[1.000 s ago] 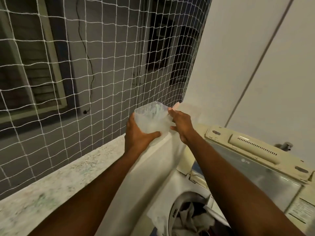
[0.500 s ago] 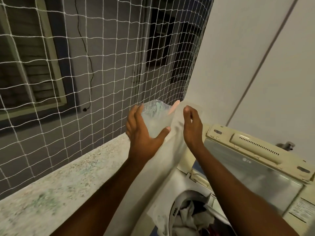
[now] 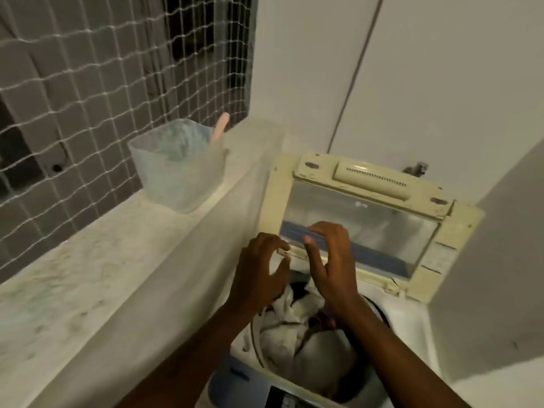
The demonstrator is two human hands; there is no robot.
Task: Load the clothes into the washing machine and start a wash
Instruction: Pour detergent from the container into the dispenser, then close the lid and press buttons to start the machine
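The washer (image 3: 418,325) fills the lower right of the head view, with its lid (image 3: 450,245) stood up at centre right and the clothes (image 3: 294,328) heaped in the drum at bottom centre. The left hand (image 3: 260,275) and right hand (image 3: 332,260) hover at centre, just above the clothes and before the lid's lower edge, each grip wide with fingers loosely bent and holding nothing. At upper left a clear tub (image 3: 179,175) with a pink scoop (image 3: 220,128) stands on the tabletop (image 3: 88,260), beside the net (image 3: 88,69).
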